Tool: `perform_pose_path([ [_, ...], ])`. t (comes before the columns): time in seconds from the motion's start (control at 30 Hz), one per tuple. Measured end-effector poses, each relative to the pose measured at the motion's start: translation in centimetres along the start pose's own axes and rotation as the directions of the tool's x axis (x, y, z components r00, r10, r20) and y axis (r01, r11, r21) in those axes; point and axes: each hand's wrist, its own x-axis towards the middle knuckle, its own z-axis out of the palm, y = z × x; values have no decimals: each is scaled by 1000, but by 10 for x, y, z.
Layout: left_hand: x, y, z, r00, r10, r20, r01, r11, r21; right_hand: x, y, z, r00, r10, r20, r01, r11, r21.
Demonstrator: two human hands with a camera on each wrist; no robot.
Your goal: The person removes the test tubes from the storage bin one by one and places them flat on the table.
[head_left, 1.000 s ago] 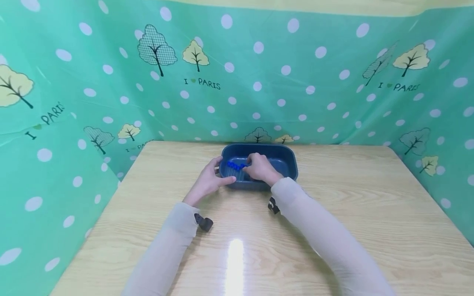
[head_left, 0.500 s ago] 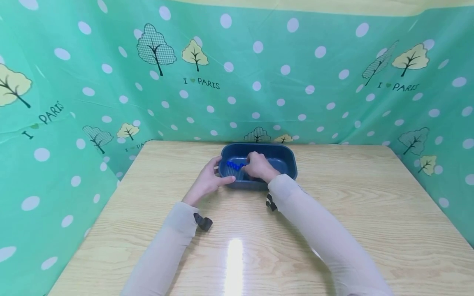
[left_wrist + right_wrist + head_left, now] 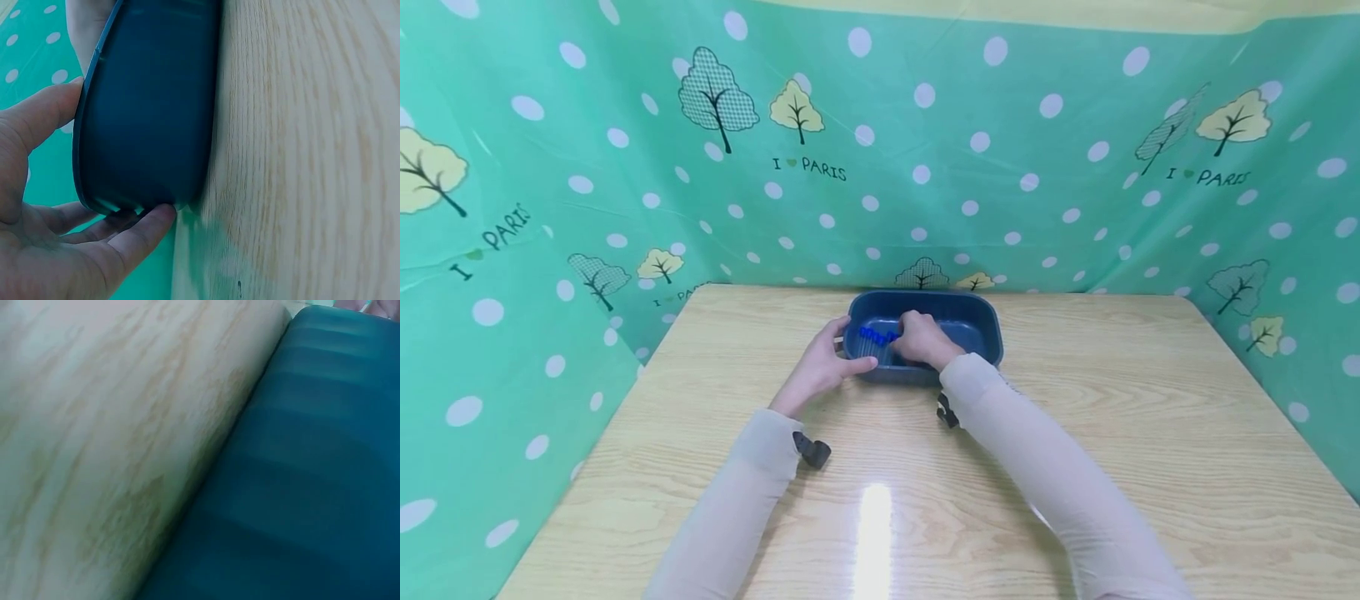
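Observation:
A dark blue plastic basin (image 3: 904,377) stands toward the back of the wooden table. My left hand (image 3: 822,363) holds its left end, thumb on the front rim and fingers against the end wall, as the left wrist view shows from below. Inside the basin lies a bright blue strip of small linked pieces (image 3: 872,336), near the left end. My right hand (image 3: 925,340) reaches in over the front rim, its curled fingertips pinching at the strip's right end. The right wrist view shows only the basin's outer wall (image 3: 300,487) and the tabletop; my right fingers are hidden there.
The pale wooden table (image 3: 1075,375) extends to both sides of the basin and toward me. A green dotted cloth (image 3: 925,208) hangs close behind the basin and along both sides. A bright light reflection lies on the front of the table.
My right forearm has shifted very slightly to the left, with the fingers staying at the blue strip. The left hand and the basin hold their place.

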Motion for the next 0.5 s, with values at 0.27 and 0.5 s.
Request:
perform_pose_path([
  [0.27,0,0,0,1000,-3,-2,3,1000,3,1,-1,1,1000,9,-10,-9,1000,-23],
  [0.5,1,0,0,1000,-11,-3,11,1000,7,3,-1,4,1000,0,-9,-1,999,-47],
])
